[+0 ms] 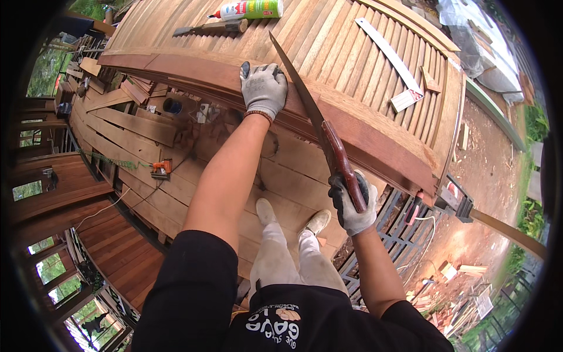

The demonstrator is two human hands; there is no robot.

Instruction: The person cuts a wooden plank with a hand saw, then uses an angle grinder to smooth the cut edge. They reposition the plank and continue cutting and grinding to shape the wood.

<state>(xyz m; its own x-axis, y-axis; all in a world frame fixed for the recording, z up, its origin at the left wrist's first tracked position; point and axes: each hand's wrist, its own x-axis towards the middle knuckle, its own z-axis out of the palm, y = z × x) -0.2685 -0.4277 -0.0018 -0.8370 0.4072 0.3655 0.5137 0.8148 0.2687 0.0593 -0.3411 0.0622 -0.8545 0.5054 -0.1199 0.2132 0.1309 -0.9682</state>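
My right hand (352,202), in a grey glove with dark fingers, is closed round the reddish wooden handle of a handsaw (338,152). The saw's long, dark, tapering blade points up and to the left, its tip over the slats. It crosses the front edge of a louvred wooden panel (381,141); whether the teeth touch the wood I cannot tell. Left of the blade, my left hand (264,91), in a matching glove, grips the panel's front rail with bent fingers. The fingertips are partly hidden.
On the panel lie a green and white glue bottle (252,9), a wooden-handled tool (211,27), a white square (390,53) and a wood wedge (430,80). A clamp (460,205) sits at the right corner. Below are planks (129,126) and an orange power tool (161,169).
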